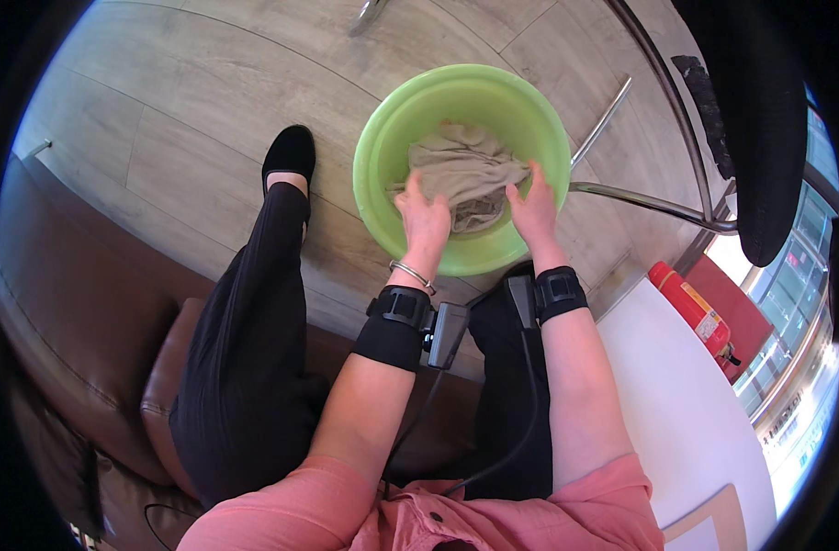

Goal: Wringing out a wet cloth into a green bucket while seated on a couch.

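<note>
A crumpled beige cloth [467, 158] lies inside a round light green basin [371, 165], which stands on the floor. My left hand [424, 216] reaches over the near rim and grips the cloth's left side, thumb and fingers closed on it. On the right, my right hand [536, 213] pinches the cloth's right edge between thumb and fingers. The cloth is pulled into folds between the two hands, and a bunched, darker part of it sits lower near the wall. Whether the basin holds water, I cannot tell.
Thin metal chair legs [653, 202] stand close on the basin's right. A white table [686, 395] and a red fire extinguisher [690, 308] are farther right. My legs straddle the near side, from a brown sofa [89, 312]. Cables run from the wrist-strapped devices.
</note>
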Tool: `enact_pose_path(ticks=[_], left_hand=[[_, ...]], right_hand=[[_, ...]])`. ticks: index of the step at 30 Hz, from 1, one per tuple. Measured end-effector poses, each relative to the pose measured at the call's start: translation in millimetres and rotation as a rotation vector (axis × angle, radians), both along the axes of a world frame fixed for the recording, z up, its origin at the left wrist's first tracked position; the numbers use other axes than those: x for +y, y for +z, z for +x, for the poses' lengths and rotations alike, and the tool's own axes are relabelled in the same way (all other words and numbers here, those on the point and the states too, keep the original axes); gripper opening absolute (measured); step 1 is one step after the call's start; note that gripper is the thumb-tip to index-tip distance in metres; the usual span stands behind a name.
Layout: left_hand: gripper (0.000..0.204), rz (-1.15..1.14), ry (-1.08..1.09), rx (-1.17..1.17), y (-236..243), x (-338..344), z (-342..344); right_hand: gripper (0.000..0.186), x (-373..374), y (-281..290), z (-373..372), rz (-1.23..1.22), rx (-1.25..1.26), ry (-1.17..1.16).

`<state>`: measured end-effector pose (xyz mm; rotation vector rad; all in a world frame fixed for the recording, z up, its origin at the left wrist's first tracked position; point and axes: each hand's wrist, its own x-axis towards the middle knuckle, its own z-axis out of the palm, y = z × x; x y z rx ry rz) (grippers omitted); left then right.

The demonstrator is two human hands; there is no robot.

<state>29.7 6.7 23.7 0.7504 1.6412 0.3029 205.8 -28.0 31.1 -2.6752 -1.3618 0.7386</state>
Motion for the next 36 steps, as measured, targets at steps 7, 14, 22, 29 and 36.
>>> enact_pose_path(ticks=[7, 14, 22, 29, 36], left_hand=[[0.074, -0.212, 0.230, -0.461, 3, -7, 1], [0.065, -0.503, 0.338, -0.601, 16, 6, -7], [0.036, -0.289, 0.588, -0.748, -13, -5, 7], [0.021, -0.371, 0.427, -0.634, 15, -9, 21], [0.025, -0.014, 0.424, -0.457, -1, 2, 12]], right_hand=[[0.057, -3, -53, -18, 0.173, 0.176, -0.009], [0.023, 15, -12, -37, -0.062, 0.709, -0.156], [0.025, 28, 96, -62, -0.093, 1.035, -0.129], [0.031, 18, 71, -41, -0.015, 0.796, -0.067], [0.019, 7, 40, -24, 0.216, 0.296, -0.173]])
